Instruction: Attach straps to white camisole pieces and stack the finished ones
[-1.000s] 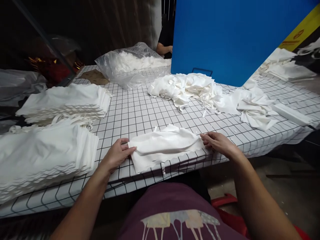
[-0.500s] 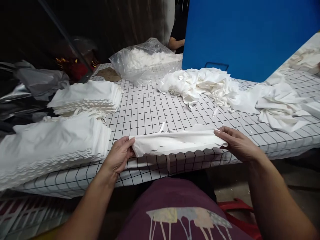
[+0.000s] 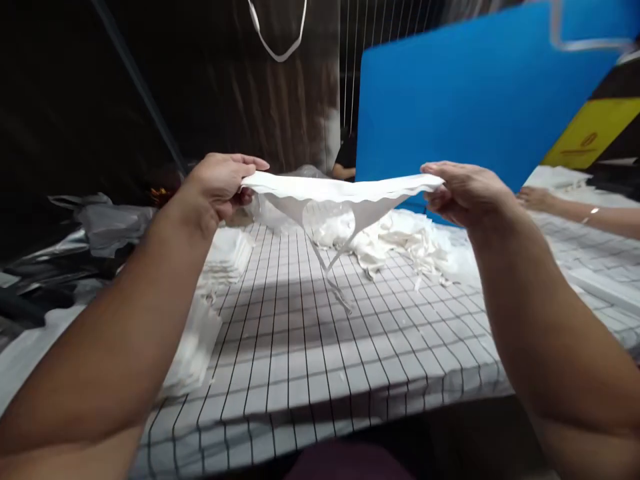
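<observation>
A white scalloped-edge garment (image 3: 340, 191) is stretched level above the table, its thin straps dangling in a loop below the middle. At its left end, my left hand (image 3: 220, 183) pinches the cloth between closed fingers. My right hand (image 3: 463, 190) grips the opposite end in the same way. Under my left forearm lie folded white garments in a far stack (image 3: 229, 253) and a near stack (image 3: 193, 353), the near one partly hidden by the arm. Beyond the held garment, a loose heap of white garments (image 3: 407, 243) rests crumpled on the table.
The table has a white checked cloth (image 3: 310, 373). A large blue panel (image 3: 450, 113) stands at the back right, a yellow one (image 3: 593, 133) beside it. Another person's hand (image 3: 537, 200) reaches in at right. Grey plastic bags (image 3: 113, 223) lie at left.
Both my hands have risen with the garment from near the table's front edge to well above the table. Its straps now hang down. My view has tilted upward.
</observation>
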`<state>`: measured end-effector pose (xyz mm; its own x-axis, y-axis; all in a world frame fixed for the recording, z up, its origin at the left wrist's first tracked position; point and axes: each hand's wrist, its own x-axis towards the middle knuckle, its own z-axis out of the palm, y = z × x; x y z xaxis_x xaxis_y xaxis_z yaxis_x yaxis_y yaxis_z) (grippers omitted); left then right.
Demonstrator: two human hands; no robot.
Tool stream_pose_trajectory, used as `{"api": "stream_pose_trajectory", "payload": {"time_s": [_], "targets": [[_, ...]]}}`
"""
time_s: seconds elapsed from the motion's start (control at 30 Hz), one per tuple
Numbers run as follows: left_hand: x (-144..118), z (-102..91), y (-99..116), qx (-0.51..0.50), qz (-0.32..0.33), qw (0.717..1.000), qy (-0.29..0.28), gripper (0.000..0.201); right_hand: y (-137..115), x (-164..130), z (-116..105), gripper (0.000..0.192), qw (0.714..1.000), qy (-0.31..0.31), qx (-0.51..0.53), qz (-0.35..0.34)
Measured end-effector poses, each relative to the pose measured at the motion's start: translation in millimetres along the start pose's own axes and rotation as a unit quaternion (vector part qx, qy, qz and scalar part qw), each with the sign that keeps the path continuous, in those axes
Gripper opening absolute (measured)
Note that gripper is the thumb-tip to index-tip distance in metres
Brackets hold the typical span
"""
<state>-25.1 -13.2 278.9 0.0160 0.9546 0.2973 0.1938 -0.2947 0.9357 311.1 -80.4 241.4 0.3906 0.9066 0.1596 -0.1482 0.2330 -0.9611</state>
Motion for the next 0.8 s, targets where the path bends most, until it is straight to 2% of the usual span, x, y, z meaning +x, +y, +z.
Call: {"api": "stream_pose_trajectory", "payload": {"time_s": [0.07,0.13,0.23,0.37,0.47,0.57,0.63,0.67,0.73,0.8], "targets": [[-5,-13.2,24,-0.003,0.014,1.0,0.006,0.028,-20,-8,-8,0.005,1.0,-0.025,0.003,-0.018],[-8,-19.1,31,-0.013,0.013,1.0,0.012,0.026,-24,-9,-15,0.002,0.999,-0.045,0.007,-0.014],[2,-9.6,16,-0.001,-0.032,0.999,0.014,0.02,-5,8,-12,0.004,0.998,-0.057,-0.015,0.023],[41,18.6,-20,0.024,-0.138,0.99,0.006,0.016,32,50,20,0.005,0.991,0.028,-0.084,0.1],[69,30.0,-25,0.011,-0.126,0.991,0.053,0.021,40,79,43,0.007,0.992,0.065,-0.08,0.079],[79,26.3,-16,0.002,-0.084,0.993,0.082,0.023,30,88,49,0.008,0.995,0.076,-0.063,0.034],[68,19.5,-20,0.007,-0.071,0.995,0.074,0.02,31,76,39,0.006,0.995,0.055,-0.073,0.024],[56,16.4,-30,0.012,-0.076,0.995,0.066,0.017,37,66,31,0.005,0.995,0.033,-0.09,0.027],[22,12.6,-65,0.026,-0.11,0.993,0.045,0.013,64,37,7,0.004,0.987,-0.02,-0.149,0.054],[-24,11.6,-114,0.049,-0.173,0.984,0.002,0.015,105,0,-21,0.009,0.967,-0.053,-0.22,0.118]]}}
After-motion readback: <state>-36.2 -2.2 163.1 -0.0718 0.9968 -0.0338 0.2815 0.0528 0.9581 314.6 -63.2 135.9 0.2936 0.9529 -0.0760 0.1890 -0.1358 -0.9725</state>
